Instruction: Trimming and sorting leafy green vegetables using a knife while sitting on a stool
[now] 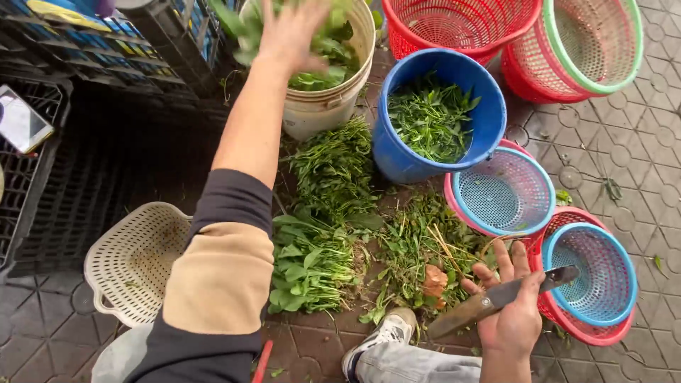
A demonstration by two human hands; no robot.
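My left hand [292,32] reaches out over the white bucket [323,106], fingers spread, blurred, with green leaves [326,50] around and under it. Whether any leaves are still in the hand I cannot tell. My right hand [512,312] is low at the right, closed around a dark knife [489,303] that lies across the palm, blade pointing left. Bundles of leafy greens [316,259] lie on the ground between the two hands, and a pile of loose stems and scraps [422,248] sits beside them.
A blue bucket [482,113] holds cut greens. Red and green baskets [589,50] stand at the back right, small blue-in-red baskets [507,195] [603,284] at the right. A cream basket [135,259] lies at the left, black crates [85,106] behind. My shoe [386,333] rests near the pile.
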